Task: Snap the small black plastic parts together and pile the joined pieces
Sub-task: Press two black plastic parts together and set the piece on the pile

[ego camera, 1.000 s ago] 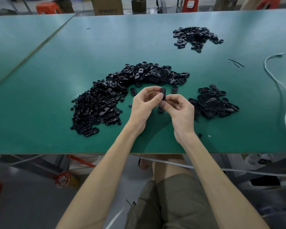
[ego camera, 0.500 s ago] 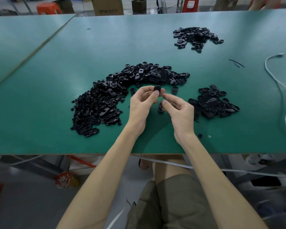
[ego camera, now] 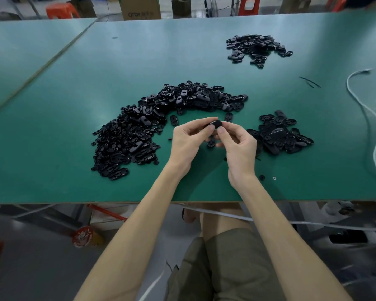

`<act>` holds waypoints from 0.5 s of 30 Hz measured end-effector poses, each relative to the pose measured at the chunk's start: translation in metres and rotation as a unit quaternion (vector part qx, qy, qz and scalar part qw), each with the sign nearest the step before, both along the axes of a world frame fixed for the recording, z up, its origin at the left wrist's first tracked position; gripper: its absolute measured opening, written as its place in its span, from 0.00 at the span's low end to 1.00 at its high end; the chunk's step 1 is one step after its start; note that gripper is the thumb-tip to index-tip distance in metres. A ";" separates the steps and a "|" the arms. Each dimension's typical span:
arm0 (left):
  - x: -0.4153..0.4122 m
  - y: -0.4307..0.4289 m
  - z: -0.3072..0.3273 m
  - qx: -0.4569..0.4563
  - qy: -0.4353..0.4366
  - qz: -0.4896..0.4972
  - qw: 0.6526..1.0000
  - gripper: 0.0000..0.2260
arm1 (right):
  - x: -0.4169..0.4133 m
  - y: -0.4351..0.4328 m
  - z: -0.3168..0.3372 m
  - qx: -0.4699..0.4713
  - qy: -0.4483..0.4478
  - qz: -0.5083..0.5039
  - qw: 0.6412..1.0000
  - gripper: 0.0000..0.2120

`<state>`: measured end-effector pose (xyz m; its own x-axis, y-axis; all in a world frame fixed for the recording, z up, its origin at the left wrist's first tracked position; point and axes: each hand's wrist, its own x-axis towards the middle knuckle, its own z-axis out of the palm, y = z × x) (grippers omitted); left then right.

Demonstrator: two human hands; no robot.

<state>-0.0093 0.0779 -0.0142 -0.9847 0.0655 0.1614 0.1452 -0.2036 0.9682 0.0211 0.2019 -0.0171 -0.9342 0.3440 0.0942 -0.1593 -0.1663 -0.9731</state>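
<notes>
Pinching one black part [ego camera: 215, 124] together, the left hand [ego camera: 189, 141] and right hand [ego camera: 237, 144] hover above the desk [ego camera: 74, 105].

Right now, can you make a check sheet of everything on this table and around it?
Surface: green table, seam at left.
Job's things: big pile mid-table; smaller pile right of the hands; far pile at the back.
Clutter: tiny ring and thin black strips at right.
Hands: left hand and right hand both pinch one black part.
Cables: white cable along the right side.
Surroundings: cardboard box, orange stool beyond the table.
</notes>
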 end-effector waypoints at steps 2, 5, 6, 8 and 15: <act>0.000 0.000 0.000 -0.012 0.000 0.002 1.000 0.10 | 0.000 0.000 0.000 0.007 -0.001 0.000 1.000 0.06; 0.001 0.000 0.000 -0.021 0.004 0.003 1.000 0.10 | 0.000 0.000 0.000 0.009 0.002 -0.003 1.000 0.07; 0.001 0.000 0.000 -0.023 0.006 0.002 1.000 0.10 | 0.000 0.000 0.001 0.009 0.004 -0.005 1.000 0.08; 0.001 0.001 0.000 -0.027 0.010 -0.005 1.000 0.10 | 0.001 0.000 0.001 0.008 0.005 -0.010 1.000 0.08; 0.001 0.001 0.000 -0.035 0.013 -0.016 0.999 0.10 | 0.001 0.001 0.001 0.000 0.000 -0.023 1.000 0.06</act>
